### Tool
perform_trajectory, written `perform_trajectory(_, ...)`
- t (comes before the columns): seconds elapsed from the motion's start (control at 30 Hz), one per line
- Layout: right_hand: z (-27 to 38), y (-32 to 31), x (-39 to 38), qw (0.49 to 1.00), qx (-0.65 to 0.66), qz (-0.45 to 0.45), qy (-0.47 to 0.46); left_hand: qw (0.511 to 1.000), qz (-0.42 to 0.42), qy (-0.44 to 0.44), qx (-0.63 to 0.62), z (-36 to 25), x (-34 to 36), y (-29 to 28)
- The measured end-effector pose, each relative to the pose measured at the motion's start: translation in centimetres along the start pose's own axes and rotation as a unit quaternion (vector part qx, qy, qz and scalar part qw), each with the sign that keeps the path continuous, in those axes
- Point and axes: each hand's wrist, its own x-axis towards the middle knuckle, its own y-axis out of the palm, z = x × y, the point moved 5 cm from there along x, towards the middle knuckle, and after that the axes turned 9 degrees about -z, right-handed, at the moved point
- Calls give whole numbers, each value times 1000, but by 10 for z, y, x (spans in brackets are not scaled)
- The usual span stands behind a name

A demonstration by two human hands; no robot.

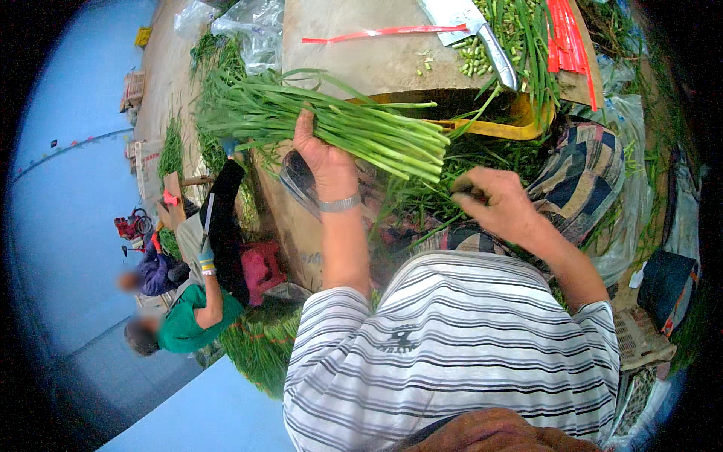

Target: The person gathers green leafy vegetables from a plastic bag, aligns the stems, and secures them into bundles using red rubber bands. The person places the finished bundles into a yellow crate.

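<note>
My left hand grips a thick bunch of long green stalks, held level with the cut ends pointing right. A metal band sits on that wrist. My right hand is lower and to the right, fingers pinched on a few loose green stalks above my lap. Beyond the bunch lies a worn wooden chopping board. On it rest a cleaver, a red strip and small cut stalk pieces.
A yellow basin sits under the board's near edge. More red strips lie at the board's right. Green stalks are heaped at left. Two other people sit at left by a red stool. A crate is at right.
</note>
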Motion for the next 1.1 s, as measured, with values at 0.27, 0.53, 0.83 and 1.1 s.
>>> perform_trajectory(0.27,-4,59,13,665,594,-37,450,998,-22,41,31,34,-10,4)
perform_trajectory(0.53,-16,51,16,744,523,-73,410,998,9,53,22,39,-14,8)
perform_trajectory(0.83,-24,16,2,768,508,-93,378,999,8,31,-42,43,-13,13)
perform_trajectory(1.1,-18,-79,8,950,-227,-157,145,986,160,31,22,21,-12,1)
